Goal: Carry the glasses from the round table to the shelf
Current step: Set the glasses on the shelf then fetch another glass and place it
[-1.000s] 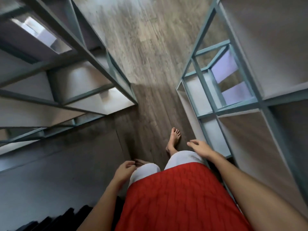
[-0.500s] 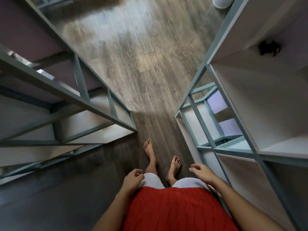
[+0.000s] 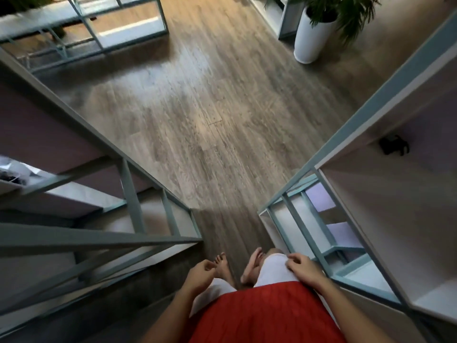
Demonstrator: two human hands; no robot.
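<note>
stands barefoot on a grey-brown wooden floor (image 3: 197,120) in a narrow aisle between two open metal shelves with pale green frames. carries nothing in either hand.

holds the left hand (image 3: 200,274) low by the left thigh with fingers loosely curled round nothing, just above the left foot (image 3: 222,266). rests the right hand (image 3: 303,268) against the white shorts (image 3: 274,268) at the right thigh, also loosely curled and empty. keeps both hands well apart, one on each side of a red top (image 3: 267,315) at the near edge. right foot (image 3: 252,266) close beside the left one, partly hidden by the shorts.

on the right, close by the right hand, the right shelf (image 3: 351,125) with pale boards. on one of its upper boards, well away from both hands, a small dark thing (image 3: 393,146), too blurred to tell whether it is the glasses.

on the left, the left shelf (image 3: 131,191) in shadow, with some light and dark things (image 3: 12,174) on a board at the left edge, too blurred to name.

across the open floor, at the far left, another low shelf (image 3: 99,28). at the far right, a tall white pot (image 3: 311,38) upright on the floor, holding a green plant (image 3: 351,13).
</note>
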